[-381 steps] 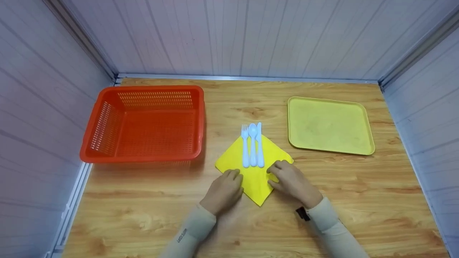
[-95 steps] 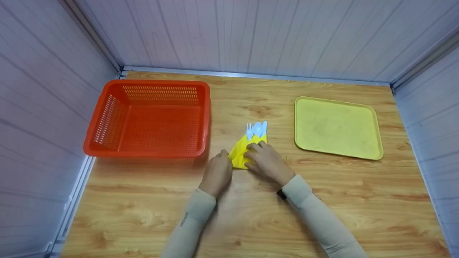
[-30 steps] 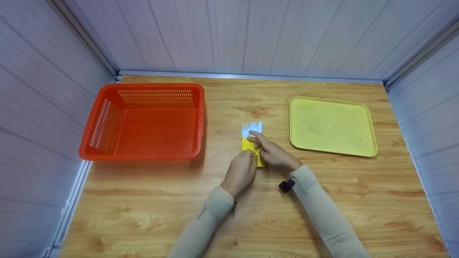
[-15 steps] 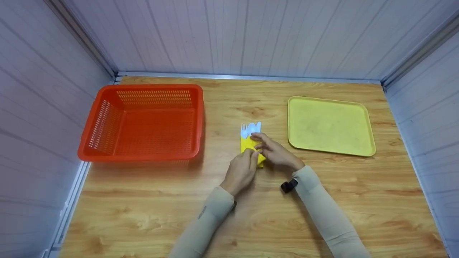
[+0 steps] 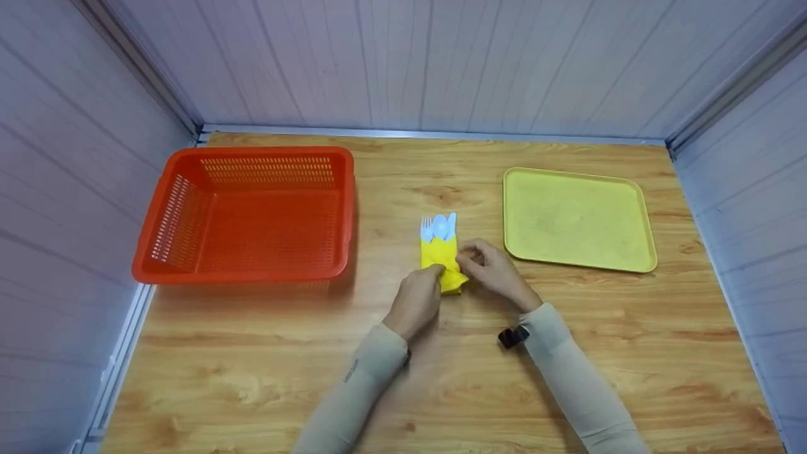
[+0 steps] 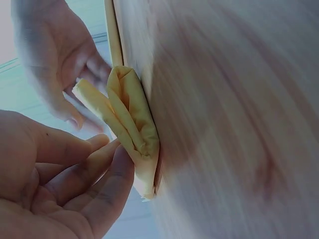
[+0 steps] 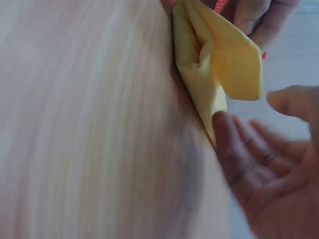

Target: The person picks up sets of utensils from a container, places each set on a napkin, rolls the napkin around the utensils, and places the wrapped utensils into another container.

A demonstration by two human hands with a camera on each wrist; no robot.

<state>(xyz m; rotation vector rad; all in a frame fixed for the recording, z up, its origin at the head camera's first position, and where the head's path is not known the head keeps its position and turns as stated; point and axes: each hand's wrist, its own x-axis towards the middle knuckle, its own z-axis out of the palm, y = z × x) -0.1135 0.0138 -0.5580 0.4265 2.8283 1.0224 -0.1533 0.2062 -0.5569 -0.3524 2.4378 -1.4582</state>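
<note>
The right hand (image 5: 495, 268) is moving off the front of the yellow napkin (image 5: 439, 251) to its right edge, its fingers standing apart, while the left hand (image 5: 415, 301) is keeping its fingers clamped on the napkin's lower part. The napkin is lying on the worktop (image 5: 252, 372), enclosing the handles of the fork (image 5: 427, 229), spoon (image 5: 441, 227) and knife (image 5: 451, 226); a loose flap (image 5: 456, 282) is projecting rightward, apparently leaving the wrap unsecured. Blur is obscuring whether the right fingertip is pressing or merely touching.
</note>
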